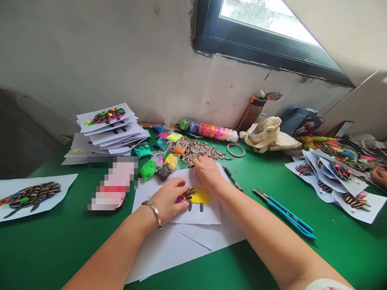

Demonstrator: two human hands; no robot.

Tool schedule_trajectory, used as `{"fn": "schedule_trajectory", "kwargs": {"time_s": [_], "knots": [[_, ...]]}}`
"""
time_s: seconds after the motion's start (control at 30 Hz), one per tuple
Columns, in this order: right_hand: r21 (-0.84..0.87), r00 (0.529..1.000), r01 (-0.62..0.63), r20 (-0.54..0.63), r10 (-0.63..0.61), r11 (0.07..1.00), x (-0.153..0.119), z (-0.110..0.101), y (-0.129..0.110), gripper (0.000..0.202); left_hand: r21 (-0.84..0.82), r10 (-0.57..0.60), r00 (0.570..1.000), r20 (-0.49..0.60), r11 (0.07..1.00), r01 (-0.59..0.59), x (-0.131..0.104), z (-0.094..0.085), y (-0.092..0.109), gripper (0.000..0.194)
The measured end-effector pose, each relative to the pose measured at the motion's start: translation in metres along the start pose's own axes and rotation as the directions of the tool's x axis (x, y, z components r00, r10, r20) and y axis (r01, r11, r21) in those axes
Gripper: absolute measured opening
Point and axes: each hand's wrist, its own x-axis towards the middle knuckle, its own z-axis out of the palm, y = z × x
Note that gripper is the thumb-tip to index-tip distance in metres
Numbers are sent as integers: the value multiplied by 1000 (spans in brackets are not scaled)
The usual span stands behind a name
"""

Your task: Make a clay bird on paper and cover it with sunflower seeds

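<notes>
A small white card [196, 217] lies in front of me, bearing a yellow clay oval [202, 195], a pink clay patch, dark legs and several sunflower seeds [190, 194] pressed on the left of the oval. My left hand [167, 199], with a silver bangle, rests on the card's left side; its thumb and fingers are apart around the pink patch. At the card's top edge, my right hand [208, 172] is by the pile of sunflower seeds [198, 149]. Its fingers are curled together, and whatever they pinch is hidden.
Bags of coloured clay [148, 169] sit behind the card. A blue utility knife [290, 215], blade out, and a black pen [232, 178] lie right. Stacked cards [111, 135] stand left, more cards [341, 183] right. A bottle [250, 112] leans near the wall; another person's hand [379, 176] shows far right.
</notes>
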Motion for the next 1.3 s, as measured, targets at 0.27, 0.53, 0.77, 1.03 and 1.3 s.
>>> {"fn": "schedule_trajectory", "kwargs": {"time_s": [0.27, 0.53, 0.77, 1.03, 1.3], "knots": [[611, 948, -67, -208, 242, 789, -79, -15, -9, 21, 53, 6, 1000, 9, 999, -7, -1, -7, 2, 27], [794, 931, -192, -40, 364, 576, -98, 4, -12, 21, 212, 12, 1000, 4, 977, -12, -4, -14, 1, 23], [813, 932, -162, -61, 358, 559, -87, 7, 0, 22, 263, 40, 999, 12, 964, -42, -14, -21, 7, 24], [830, 936, -154, -51, 348, 537, -88, 9, 2, 23, 293, -12, 993, 120, 956, -24, -16, -14, 15, 28], [797, 949, -130, -71, 306, 590, -89, 6, -1, 25, 304, -52, 994, 100, 952, 19, -18, -6, 17, 21]]}}
